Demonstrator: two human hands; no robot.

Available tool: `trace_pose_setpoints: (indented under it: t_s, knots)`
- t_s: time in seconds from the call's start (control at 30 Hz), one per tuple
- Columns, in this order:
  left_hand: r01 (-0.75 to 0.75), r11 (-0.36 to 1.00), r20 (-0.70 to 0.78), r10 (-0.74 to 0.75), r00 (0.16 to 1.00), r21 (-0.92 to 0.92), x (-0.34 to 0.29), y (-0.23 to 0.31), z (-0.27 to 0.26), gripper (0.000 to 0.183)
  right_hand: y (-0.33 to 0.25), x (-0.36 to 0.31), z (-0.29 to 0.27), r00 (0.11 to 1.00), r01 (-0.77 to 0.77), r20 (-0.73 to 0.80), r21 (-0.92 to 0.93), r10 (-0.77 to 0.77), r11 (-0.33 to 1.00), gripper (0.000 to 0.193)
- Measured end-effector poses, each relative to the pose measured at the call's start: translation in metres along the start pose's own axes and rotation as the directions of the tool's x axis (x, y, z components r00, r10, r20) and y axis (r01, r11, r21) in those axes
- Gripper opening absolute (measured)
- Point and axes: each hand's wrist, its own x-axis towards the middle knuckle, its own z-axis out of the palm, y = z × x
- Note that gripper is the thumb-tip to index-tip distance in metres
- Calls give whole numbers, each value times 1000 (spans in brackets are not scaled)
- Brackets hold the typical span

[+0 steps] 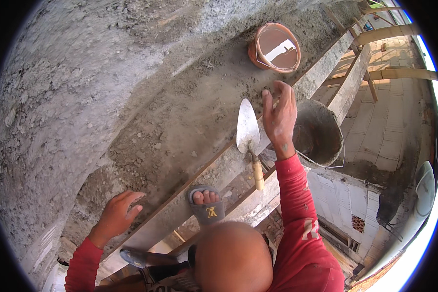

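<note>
My left hand (119, 214) is spread open with its fingers apart, palm down on the rough grey mortar ledge (170, 126) at the foot of the rendered wall (68, 82). My right hand (280, 117) is also open and holds nothing; it hovers over the edge of a wooden plank (321, 68). Just left of it a steel trowel (248, 134) with a wooden handle lies on the plank, blade pointing away. To the right of that hand sits a grey bucket (321, 134) caked with mortar. Both arms wear red sleeves.
An orange bucket (276, 47) holding water stands on the ledge farther along. A foot in a grey sandal (207, 204) rests on the scaffold planks. Beyond the plank edge is a drop to a tiled floor (379, 126), wooden scaffold poles (394, 73) and a white block wall (336, 199).
</note>
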Motion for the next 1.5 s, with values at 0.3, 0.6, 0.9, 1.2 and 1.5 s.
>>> trace_pose_setpoints:
  t_s: [0.3,0.6,0.9,1.2,1.5]
  knots:
    - [398,918,-265,-383,885,1,-137,-48,-49,36,101,163,133,878,-184,288,-532,381,827,49]
    - [594,775,-321,-631,707,-215,-220,-75,-48,38,89,168,114,882,-118,286,-634,373,765,44]
    - [607,754,-360,-654,665,-250,-246,-99,-39,38,133,235,29,946,-280,29,-427,323,860,51]
    - [562,785,-356,-619,700,-261,-236,-97,-42,38,94,230,7,904,-371,193,-89,381,924,38]
    - [518,826,-332,-564,756,-223,-223,-80,-46,38,1,183,9,860,-223,462,-39,216,974,37]
